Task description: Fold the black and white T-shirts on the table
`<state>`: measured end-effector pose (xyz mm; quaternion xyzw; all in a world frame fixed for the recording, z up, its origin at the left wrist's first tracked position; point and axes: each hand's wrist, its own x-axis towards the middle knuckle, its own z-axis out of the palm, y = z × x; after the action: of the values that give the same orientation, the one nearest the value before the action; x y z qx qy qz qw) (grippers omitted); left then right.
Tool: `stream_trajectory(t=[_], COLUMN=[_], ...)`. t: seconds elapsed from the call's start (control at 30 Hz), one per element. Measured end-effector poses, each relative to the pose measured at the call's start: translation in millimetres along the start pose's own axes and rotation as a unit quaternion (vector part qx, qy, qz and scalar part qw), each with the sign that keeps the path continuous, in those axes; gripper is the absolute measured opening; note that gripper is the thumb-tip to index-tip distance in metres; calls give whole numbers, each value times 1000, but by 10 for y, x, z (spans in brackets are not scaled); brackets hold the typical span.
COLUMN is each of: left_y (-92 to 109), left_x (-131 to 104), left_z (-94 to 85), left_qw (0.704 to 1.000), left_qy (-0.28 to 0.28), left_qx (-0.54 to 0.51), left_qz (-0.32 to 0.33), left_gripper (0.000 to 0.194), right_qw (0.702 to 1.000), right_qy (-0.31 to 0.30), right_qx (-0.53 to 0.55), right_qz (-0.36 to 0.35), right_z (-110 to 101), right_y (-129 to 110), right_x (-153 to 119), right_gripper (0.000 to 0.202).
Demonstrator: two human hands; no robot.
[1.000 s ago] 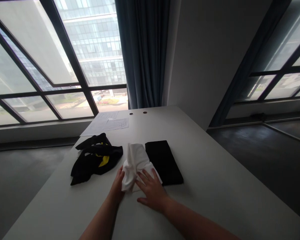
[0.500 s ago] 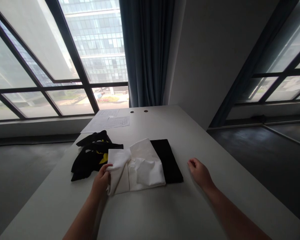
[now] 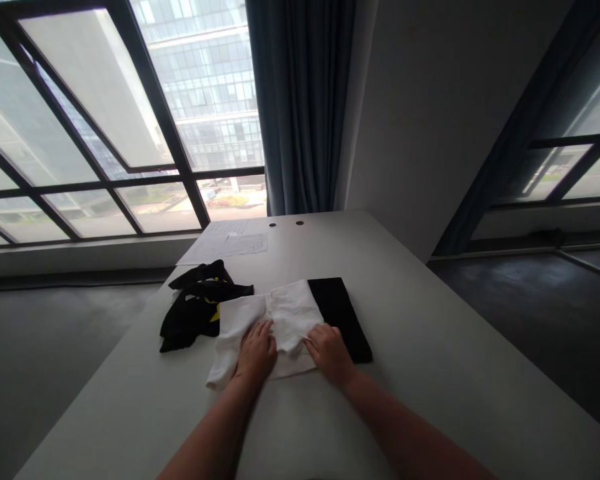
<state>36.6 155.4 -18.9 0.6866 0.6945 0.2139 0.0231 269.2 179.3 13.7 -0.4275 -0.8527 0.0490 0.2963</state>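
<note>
A partly folded white shirt (image 3: 294, 305) lies in front of me on the table, its left part slanting toward me. My left hand (image 3: 257, 348) rests on its middle, fingers stretched out over the cloth. At the shirt's lower right, my right hand (image 3: 329, 348) is closed on a fold, thumb and fingers pinching the fabric. A neatly folded black cloth (image 3: 341, 313) sticks out from beneath or beside the shirt on the right. To the left is a crumpled black garment (image 3: 193, 315) with yellow patches, touching or close to the shirt's edge.
Printed sheets of paper (image 3: 240, 244) lie at the far left of the white table (image 3: 420, 373). Two round holes (image 3: 300, 223) are set near its far end. Beyond stand windows, a blue curtain (image 3: 305, 107) and a grey wall.
My left hand has moved right from the shirt's left edge onto its middle. My right hand, formerly off the cloth, has come left and gripped the shirt. The view has turned slightly left.
</note>
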Motion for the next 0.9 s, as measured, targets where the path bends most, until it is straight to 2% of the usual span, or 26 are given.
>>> stream_trajectory(t=[0.07,0.17,0.23,0.3,0.37,0.43,0.5,0.6,0.63,0.67,0.77,0.83,0.9], left_y=[-35,-44,-32,-23,-18,0,51,199,261,324,481,546,587], left_x=[3,-38,-62,-82,-116,-182,-286,-480,-541,-596,-707,-740,-745], left_z=[-24,-90,-122,-150,-186,-241,-316,-457,-510,-564,-725,-811,-860], left_qw=[1000,1000,1000,999,996,989,982,974,970,966,955,951,952], left_qy=[0,-6,1,30,63,64,23,-81,-121,-162,-273,-305,-294], left_qx=[0,14,18,2,-39,-90,-121,-129,-129,-124,-57,20,77], left_qz=[2,2,1,17,54,103,145,170,167,158,101,44,-16], left_gripper=[41,24,17,16,19,23,22,26,34,43,56,52,40], right_qw=[993,953,929,931,944,954,961,975,980,984,993,994,993], right_qy=[89,215,244,233,204,186,189,189,180,166,102,61,39], right_qx=[51,106,102,84,68,56,41,11,0,-12,-61,-91,-105], right_qz=[55,187,258,267,249,228,195,116,88,61,-4,-28,-25], right_z=[-40,-162,-235,-282,-309,-330,-361,-413,-422,-423,-381,-334,-293], right_y=[259,679,908,1051,1102,1082,1017,869,810,748,583,523,514], right_x=[12,-184,-414,-674,-910,-1077,-1155,-1136,-1109,-1078,-998,-971,-965], right_gripper=[33,43,50,51,49,44,38,20,14,20,51,59,57])
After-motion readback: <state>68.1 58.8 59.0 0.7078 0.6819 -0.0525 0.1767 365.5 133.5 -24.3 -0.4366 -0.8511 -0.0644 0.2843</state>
